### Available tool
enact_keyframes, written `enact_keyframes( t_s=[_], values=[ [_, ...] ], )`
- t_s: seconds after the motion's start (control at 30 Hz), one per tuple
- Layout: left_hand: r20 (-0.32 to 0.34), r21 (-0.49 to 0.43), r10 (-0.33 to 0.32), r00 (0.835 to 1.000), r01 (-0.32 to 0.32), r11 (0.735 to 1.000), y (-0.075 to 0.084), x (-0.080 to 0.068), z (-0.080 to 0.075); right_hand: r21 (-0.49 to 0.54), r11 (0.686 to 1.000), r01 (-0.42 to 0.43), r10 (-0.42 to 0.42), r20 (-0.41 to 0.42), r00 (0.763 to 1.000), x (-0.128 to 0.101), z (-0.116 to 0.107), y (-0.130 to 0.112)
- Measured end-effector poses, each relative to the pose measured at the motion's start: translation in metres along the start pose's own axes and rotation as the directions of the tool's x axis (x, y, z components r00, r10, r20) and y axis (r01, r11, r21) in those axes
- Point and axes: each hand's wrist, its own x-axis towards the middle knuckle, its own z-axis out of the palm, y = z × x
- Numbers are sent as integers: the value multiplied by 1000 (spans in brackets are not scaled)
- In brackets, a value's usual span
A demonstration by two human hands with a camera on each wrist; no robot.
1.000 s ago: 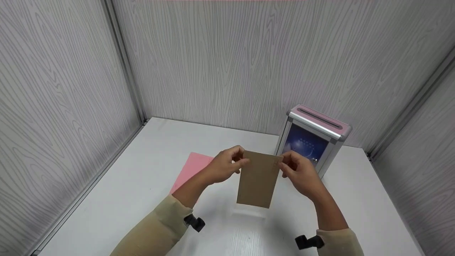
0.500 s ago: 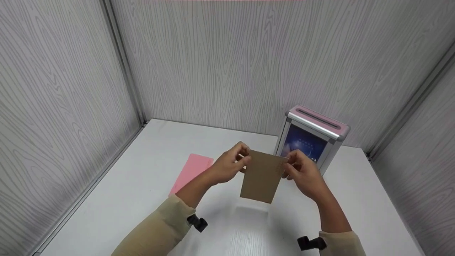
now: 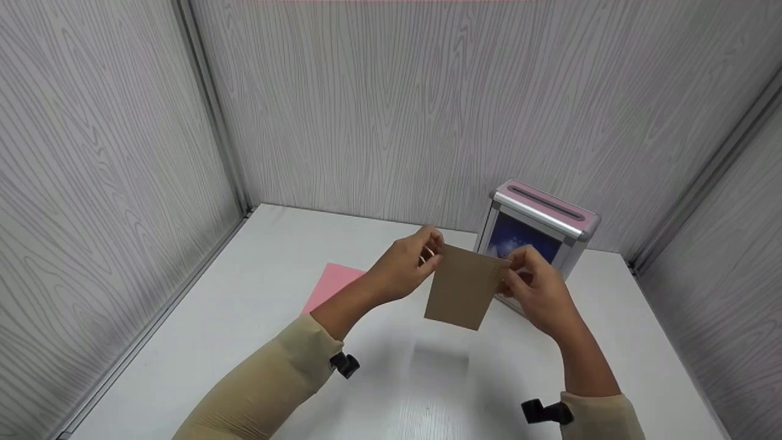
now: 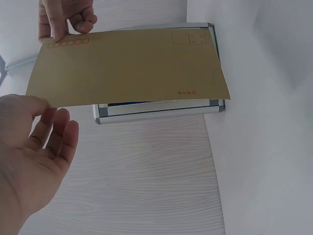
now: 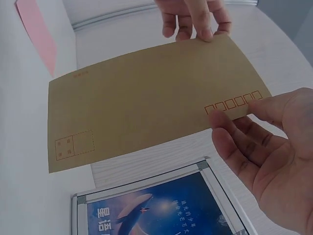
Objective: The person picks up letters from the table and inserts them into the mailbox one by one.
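Note:
A brown paper envelope [image 3: 465,288] hangs in the air above the table, held by its top corners. My left hand [image 3: 408,264] pinches one corner between thumb and fingers; my right hand [image 3: 539,292] pinches the other. Red postcode boxes [image 5: 234,103] are printed beside the right thumb in the right wrist view. Behind the right hand stands a silver-framed box [image 3: 544,211] with a pink top, a dark slot in it and a blue picture on its front. In the left wrist view the envelope [image 4: 132,68] overlaps that box.
A pink sheet [image 3: 333,284] lies flat on the white table [image 3: 244,318], partly behind the left forearm. Wood-grain panels [image 3: 366,110] close in the table at the back and both sides.
Both hands have moved up, right and toward the box with the envelope, its lower edge rising further from the table. The box and pink sheet have stayed in place.

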Motion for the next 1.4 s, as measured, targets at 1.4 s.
enact_keyframes(
  t_s=[1.4],
  values=[
    [-259, 359, 501, 826, -400, 843, 64, 80, -22, -316, 904, 288, -382, -295, 876, 3, -77, -60]
  ],
)
